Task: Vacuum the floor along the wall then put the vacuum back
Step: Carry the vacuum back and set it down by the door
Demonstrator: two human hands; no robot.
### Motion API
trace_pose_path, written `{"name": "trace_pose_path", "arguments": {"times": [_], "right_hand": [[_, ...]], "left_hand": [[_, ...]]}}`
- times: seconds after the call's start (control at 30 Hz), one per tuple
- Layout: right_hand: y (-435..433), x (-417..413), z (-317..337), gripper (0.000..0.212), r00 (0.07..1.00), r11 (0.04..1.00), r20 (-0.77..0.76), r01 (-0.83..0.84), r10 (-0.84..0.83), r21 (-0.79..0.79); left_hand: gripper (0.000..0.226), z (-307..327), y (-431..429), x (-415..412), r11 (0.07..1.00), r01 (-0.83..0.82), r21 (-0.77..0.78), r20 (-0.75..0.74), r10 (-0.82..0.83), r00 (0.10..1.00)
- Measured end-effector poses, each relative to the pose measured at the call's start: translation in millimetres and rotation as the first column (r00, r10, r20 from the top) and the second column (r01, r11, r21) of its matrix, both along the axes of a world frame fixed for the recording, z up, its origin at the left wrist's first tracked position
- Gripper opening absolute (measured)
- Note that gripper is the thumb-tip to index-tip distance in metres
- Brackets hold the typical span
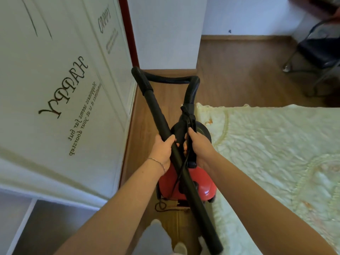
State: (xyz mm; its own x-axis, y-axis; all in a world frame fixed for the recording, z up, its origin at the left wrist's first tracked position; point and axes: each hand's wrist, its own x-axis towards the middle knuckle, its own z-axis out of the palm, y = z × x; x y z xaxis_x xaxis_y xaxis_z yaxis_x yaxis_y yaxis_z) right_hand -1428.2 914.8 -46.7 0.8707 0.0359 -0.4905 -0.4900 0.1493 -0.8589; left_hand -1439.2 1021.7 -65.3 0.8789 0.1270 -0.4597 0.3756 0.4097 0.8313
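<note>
A red canister vacuum [170,183] hangs in front of me over the wood floor [145,115], in the narrow gap between a white wardrobe and a bed. My right hand [197,147] grips its black carry handle [191,124] at the top. My left hand [162,150] is closed around the black rigid tube [160,115], which runs diagonally from the upper left down to the lower right. The ribbed black hose [171,79] loops from the tube's top end back to the vacuum body. A dark power cord [161,206] dangles below the vacuum.
The white wardrobe [60,85] with "HAPPY" lettering lines the left side. A bed with a cream quilted cover [276,153] fills the right. A white wall corner [165,34] stands ahead, and a dark metal-framed chair [318,52] is at the far right. My feet [179,248] show below.
</note>
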Motion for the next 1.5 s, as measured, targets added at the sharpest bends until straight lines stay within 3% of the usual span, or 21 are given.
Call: {"name": "trace_pose_path", "arguments": {"times": [0.13, 0.47, 0.73, 1.07, 1.5], "right_hand": [[0.6, 73.4, -3.8, 0.037, 1.000, 1.000, 0.006, 0.021, -0.021, -0.023], [16.2, 264.9, 4.2, 0.040, 0.990, 0.991, -0.050, 0.132, -0.132, -0.017], [15.9, 399.4, 11.3, 0.038, 0.983, 0.984, -0.043, 0.179, -0.179, -0.017], [-8.9, 584.6, -13.1, 0.037, 0.971, 0.976, -0.100, 0.218, -0.218, -0.017], [-62.5, 804.8, -8.6, 0.034, 0.933, 0.938, -0.087, 0.347, -0.348, -0.029]], "left_hand": [[0.021, -6.3, 1.9, 75.7, 1.000, 0.004, -0.007, 0.009, -0.004, 1.000], [0.008, -2.2, 19.0, 280.8, 0.992, 0.099, -0.081, -0.012, -0.101, 0.995], [0.025, 7.5, 19.0, 419.7, 0.985, 0.147, -0.095, 0.019, -0.146, 0.989], [0.026, -9.0, -4.3, 609.9, 0.977, 0.195, -0.081, -0.061, -0.200, 0.978], [0.025, -2.8, -57.6, 839.6, 0.944, 0.318, -0.086, -0.023, -0.321, 0.947]]}}
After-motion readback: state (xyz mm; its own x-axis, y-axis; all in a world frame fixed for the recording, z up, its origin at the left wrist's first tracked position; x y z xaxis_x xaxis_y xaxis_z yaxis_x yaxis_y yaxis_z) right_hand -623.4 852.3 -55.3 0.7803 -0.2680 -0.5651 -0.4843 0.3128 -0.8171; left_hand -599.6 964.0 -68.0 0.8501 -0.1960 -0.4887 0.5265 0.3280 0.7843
